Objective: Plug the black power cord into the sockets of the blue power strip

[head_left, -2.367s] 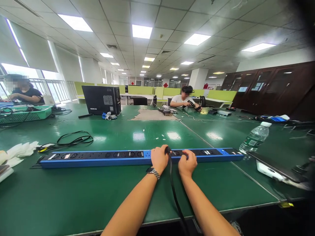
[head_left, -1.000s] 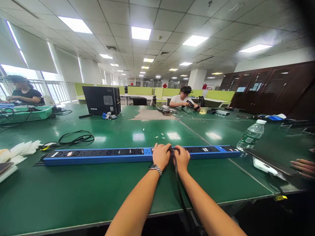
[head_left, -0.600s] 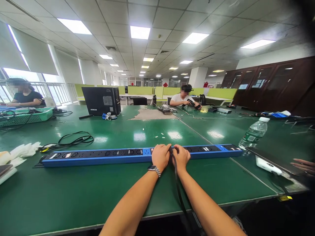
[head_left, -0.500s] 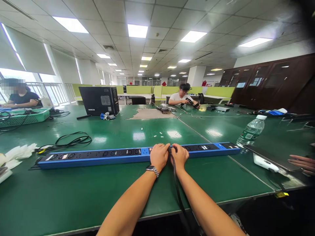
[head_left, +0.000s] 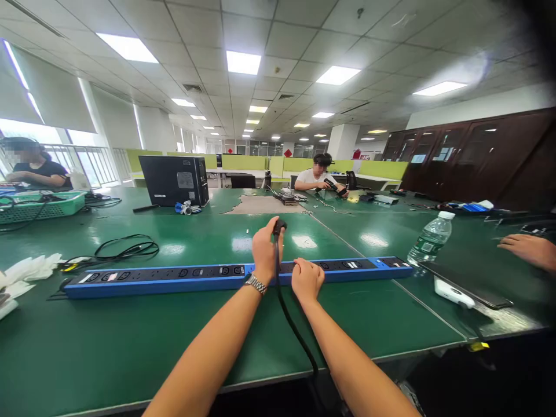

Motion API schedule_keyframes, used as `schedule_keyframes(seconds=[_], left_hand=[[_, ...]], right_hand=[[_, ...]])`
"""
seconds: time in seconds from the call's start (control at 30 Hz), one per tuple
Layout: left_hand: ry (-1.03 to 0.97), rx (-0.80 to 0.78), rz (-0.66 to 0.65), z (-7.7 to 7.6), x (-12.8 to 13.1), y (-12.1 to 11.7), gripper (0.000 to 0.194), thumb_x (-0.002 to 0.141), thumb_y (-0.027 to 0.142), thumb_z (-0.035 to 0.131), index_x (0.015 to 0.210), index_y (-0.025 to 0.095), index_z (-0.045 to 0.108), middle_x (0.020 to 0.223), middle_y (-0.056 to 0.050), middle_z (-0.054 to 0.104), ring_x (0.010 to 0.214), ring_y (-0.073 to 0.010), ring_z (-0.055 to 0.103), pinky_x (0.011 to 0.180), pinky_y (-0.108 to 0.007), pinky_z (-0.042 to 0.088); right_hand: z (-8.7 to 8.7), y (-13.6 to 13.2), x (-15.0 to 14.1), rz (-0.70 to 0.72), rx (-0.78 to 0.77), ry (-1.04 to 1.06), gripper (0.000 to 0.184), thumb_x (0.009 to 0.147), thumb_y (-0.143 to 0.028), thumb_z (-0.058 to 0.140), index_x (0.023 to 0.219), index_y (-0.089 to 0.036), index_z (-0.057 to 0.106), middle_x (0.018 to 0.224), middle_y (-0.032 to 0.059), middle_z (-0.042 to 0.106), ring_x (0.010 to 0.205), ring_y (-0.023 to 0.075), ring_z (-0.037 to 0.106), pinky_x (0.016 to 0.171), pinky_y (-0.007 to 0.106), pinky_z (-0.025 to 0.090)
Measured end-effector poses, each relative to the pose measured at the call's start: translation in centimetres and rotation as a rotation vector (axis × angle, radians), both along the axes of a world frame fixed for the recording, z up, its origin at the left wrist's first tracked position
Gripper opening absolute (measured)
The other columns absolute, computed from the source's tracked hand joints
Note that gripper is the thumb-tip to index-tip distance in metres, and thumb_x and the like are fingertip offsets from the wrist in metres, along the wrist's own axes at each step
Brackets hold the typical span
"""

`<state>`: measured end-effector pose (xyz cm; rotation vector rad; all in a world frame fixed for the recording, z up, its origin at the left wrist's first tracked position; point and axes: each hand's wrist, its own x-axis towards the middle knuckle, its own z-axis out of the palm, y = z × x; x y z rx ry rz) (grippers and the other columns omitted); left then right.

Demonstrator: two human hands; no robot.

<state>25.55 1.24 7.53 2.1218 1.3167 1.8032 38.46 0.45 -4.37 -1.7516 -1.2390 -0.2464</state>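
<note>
A long blue and black power strip [head_left: 165, 285], with rows of sockets facing up, lies across the green table. My left hand [head_left: 263, 248] is raised above its middle, fingers closed around a black power plug [head_left: 280, 226]. The plug's black cable [head_left: 289, 315] hangs past my wrist and over the near table edge. My right hand [head_left: 307, 280] rests on the strip just right of centre. Its fingers are curled over the strip, and the fingertips are partly hidden.
A water bottle [head_left: 431, 238] stands beyond the strip's right end, near a dark flat device [head_left: 471, 286] and a white object [head_left: 452, 292]. Another person's hand [head_left: 527, 249] is at the right. Coiled black cable [head_left: 125, 248], a computer case [head_left: 174, 180] and a green basket [head_left: 47, 208] lie left.
The plug has come up off the strip in my left hand, which rose and moved slightly left. My right hand let go of the plug and stays on the strip. The other person's hand moved.
</note>
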Motion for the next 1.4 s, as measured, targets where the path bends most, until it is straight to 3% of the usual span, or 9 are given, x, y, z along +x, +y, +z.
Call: schedule_keyframes(seconds=[0.1, 0.27, 0.37, 0.6, 0.9, 1.07, 1.17, 1.3, 1.4], left_hand=[[-0.009, 0.006, 0.087, -0.7, -6.7, 0.2, 0.034, 0.095, 0.031, 0.048, 0.126, 0.020, 0.058, 0.103, -0.006, 0.072, 0.088, -0.0179, 0.066, 0.082, -0.028, 0.050], [-0.015, -0.160, 0.371, -5.2, -19.7, -0.1, 0.037, 0.095, 0.030, 0.044, 0.125, 0.011, 0.056, 0.106, -0.011, 0.072, 0.089, -0.0209, 0.067, 0.082, -0.034, 0.052], [0.040, -0.204, 0.398, -6.9, -23.1, -0.6, 0.035, 0.095, 0.030, 0.043, 0.122, 0.014, 0.058, 0.106, -0.010, 0.072, 0.095, -0.0229, 0.067, 0.084, -0.037, 0.052], [0.381, -0.203, 0.209, -7.3, -20.6, -0.7, 0.031, 0.088, 0.031, 0.053, 0.115, 0.024, 0.066, 0.098, -0.006, 0.073, 0.092, -0.0216, 0.066, 0.089, -0.035, 0.049], [0.569, -0.219, 0.217, -7.5, -19.6, -2.3, 0.036, 0.090, 0.030, 0.047, 0.122, 0.025, 0.063, 0.101, -0.009, 0.071, 0.094, -0.0242, 0.064, 0.085, -0.036, 0.047], [0.549, -0.350, 0.451, -8.1, -20.3, -2.5, 0.068, 0.085, 0.051, 0.053, 0.144, 0.018, 0.040, 0.127, -0.014, 0.063, 0.126, -0.0309, 0.047, 0.111, -0.052, 0.023], [0.620, -0.450, 0.505, -8.5, -21.1, -2.6, 0.068, 0.080, 0.049, 0.058, 0.139, 0.018, 0.047, 0.143, -0.013, 0.051, 0.136, -0.0347, 0.035, 0.113, -0.056, 0.015], [0.674, -0.425, 0.518, -8.9, -21.6, -2.6, 0.055, 0.082, 0.034, 0.056, 0.135, 0.022, 0.052, 0.143, -0.011, 0.050, 0.136, -0.0318, 0.037, 0.112, -0.052, 0.020], [0.667, -0.420, 0.501, -9.1, -21.6, -2.5, 0.061, 0.079, 0.041, 0.061, 0.136, 0.021, 0.050, 0.142, -0.013, 0.051, 0.135, -0.0336, 0.037, 0.111, -0.053, 0.021]], right_hand=[[0.2, -0.2, -0.2, -0.001, -0.003, -0.005, 0.036, 0.086, -0.025, 0.037, 0.095, -0.022, 0.071, 0.108, 0.0052, 0.072, 0.105, 0.0219, 0.051, 0.104, 0.041, 0.019], [0.2, 0.0, -0.2, -0.006, -0.001, 0.002, 0.035, 0.085, -0.026, 0.037, 0.094, -0.022, 0.071, 0.108, 0.0064, 0.071, 0.107, 0.0232, 0.051, 0.105, 0.043, 0.019], [0.0, 0.1, -0.2, -0.012, -0.003, 0.001, 0.035, 0.085, -0.026, 0.037, 0.094, -0.022, 0.071, 0.110, 0.0056, 0.071, 0.107, 0.0229, 0.051, 0.105, 0.042, 0.018], [0.0, 0.0, -0.1, -0.009, 0.006, -0.003, 0.035, 0.085, -0.029, 0.037, 0.092, -0.022, 0.071, 0.107, 0.0056, 0.072, 0.107, 0.0227, 0.053, 0.105, 0.043, 0.020], [0.6, -1.0, -1.2, 0.088, -0.005, -0.029, 0.036, 0.085, -0.028, 0.039, 0.102, -0.017, 0.068, 0.117, 0.0131, 0.067, 0.114, 0.0281, 0.049, 0.107, 0.054, 0.017], [2.4, -2.2, -9.1, 0.435, -0.012, -0.171, 0.036, 0.084, -0.030, 0.049, 0.115, -0.020, 0.063, 0.119, 0.0077, 0.066, 0.111, 0.0224, 0.052, 0.100, 0.038, 0.035], [3.1, -1.7, -15.5, 0.604, -0.015, -0.229, 0.044, 0.080, -0.036, 0.060, 0.123, -0.024, 0.059, 0.116, 0.0056, 0.067, 0.109, 0.0224, 0.054, 0.097, 0.036, 0.038], [4.3, -0.3, -21.3, 0.662, -0.012, -0.201, 0.027, 0.083, -0.036, 0.061, 0.108, -0.027, 0.067, 0.098, 0.0049, 0.068, 0.093, 0.0214, 0.058, 0.082, 0.034, 0.044], [6.6, 0.8, -21.6, 0.623, 0.037, -0.123, 0.024, 0.091, -0.035, 0.051, 0.105, -0.024, 0.066, 0.099, 0.0061, 0.067, 0.093, 0.0198, 0.058, 0.082, 0.032, 0.045]])
